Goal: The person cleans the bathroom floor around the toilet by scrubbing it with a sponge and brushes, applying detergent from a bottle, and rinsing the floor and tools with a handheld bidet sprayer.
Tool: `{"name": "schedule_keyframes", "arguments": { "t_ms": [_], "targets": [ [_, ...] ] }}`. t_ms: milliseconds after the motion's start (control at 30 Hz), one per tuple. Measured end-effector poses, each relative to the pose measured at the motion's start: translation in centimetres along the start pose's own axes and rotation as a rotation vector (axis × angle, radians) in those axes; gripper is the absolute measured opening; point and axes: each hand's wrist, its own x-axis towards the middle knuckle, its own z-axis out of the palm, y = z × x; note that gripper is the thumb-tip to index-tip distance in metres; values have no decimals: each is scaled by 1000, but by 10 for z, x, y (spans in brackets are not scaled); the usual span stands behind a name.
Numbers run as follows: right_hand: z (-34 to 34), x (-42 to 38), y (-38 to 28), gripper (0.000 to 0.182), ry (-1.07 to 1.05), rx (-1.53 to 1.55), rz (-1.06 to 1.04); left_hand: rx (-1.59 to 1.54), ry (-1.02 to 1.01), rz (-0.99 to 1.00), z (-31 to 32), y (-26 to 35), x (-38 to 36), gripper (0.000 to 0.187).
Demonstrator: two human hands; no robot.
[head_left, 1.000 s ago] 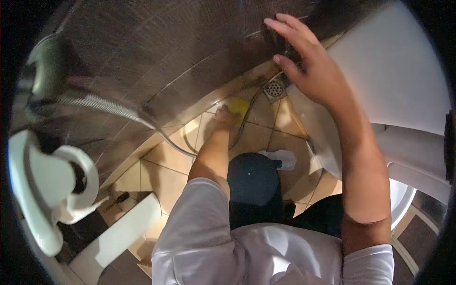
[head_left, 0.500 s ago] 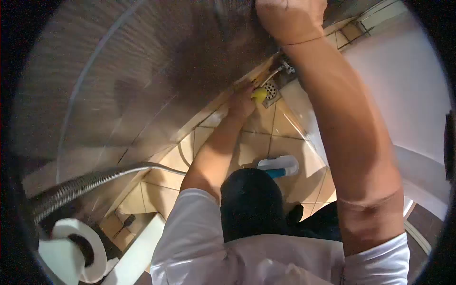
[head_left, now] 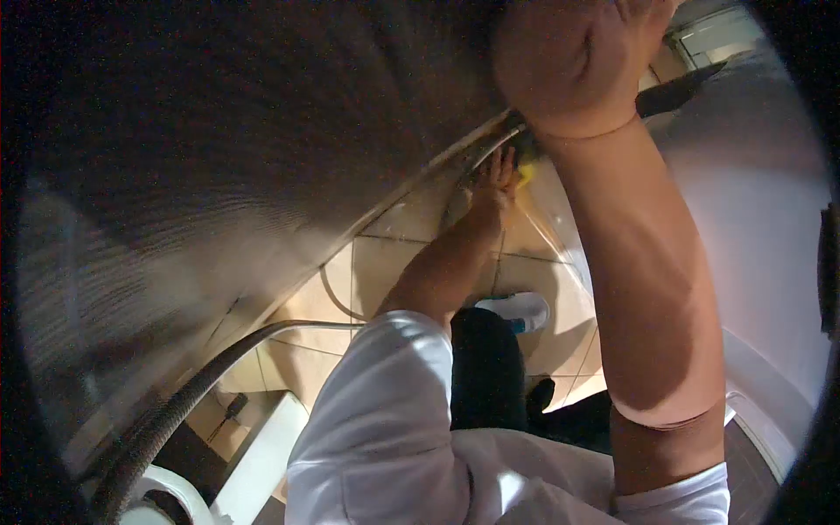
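My left hand [head_left: 497, 184] reaches down to the tiled floor in the corner, its fingers stretched forward. A small yellow sponge-like thing [head_left: 526, 173], smeared by motion, shows at the thumb side of this hand and is partly covered by it. Close beyond the fingertips runs a thin hose [head_left: 499, 144] along the wall's foot. My right hand [head_left: 577, 66] is raised high at the top of the view, between the dark wall [head_left: 306, 105] and a white surface; its fingers are mostly cut off or hidden.
A ribbed hose [head_left: 184, 394] curves in from the lower left. Toilet paper [head_left: 166, 494] and a white ledge [head_left: 258, 455] stand there. Near my knee [head_left: 481, 367] lies a white and teal slipper-like thing [head_left: 521, 309]. A smooth white panel [head_left: 752, 201] fills the right side.
My left hand has moved right with the yellow thing and now covers the round floor drain. My right hand has shifted right and closer. The wall looks darker and the ribbed hose has shifted.
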Motion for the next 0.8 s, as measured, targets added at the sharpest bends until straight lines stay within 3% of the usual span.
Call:
{"name": "schedule_keyframes", "arguments": {
  "t_ms": [133, 167, 233, 300, 367, 433, 467, 667, 733, 800],
  "targets": [
    [1, -2, 2, 52, -8, -10, -13, 137, 346, 597, 13, -20, -7, 31],
    [2, -2, 2, 52, -8, -20, -15, 134, 348, 605, 14, -21, 4, 31],
    [3, -2, 1, 52, -6, -22, -18, -296, -187, -144, -2, -18, 25, 30],
    [4, -2, 1, 52, -6, -23, -21, -244, -206, -170, 28, -6, 6, 29],
    [4, 0, 0, 52, -2, -25, -25, -185, -218, -194, 19, -1, -14, 29],
    [5, 1, -2, 52, -5, -28, -30, -263, -318, -220, -40, 1, -30, 28],
    [6, 1, -2, 52, -5, -27, -33, -264, -316, -225, -38, -1, -29, 28],
    [9, 1, -2, 52, -2, -34, -41, -282, -375, -398, 32, -15, -13, 27],
    [8, 4, -4, 52, 9, -33, -41, 49, -134, 333, 28, -19, -48, 31],
    [6, 5, -6, 52, 19, -24, -33, 8, -83, 241, 10, -41, -50, 33]
  ]
}}
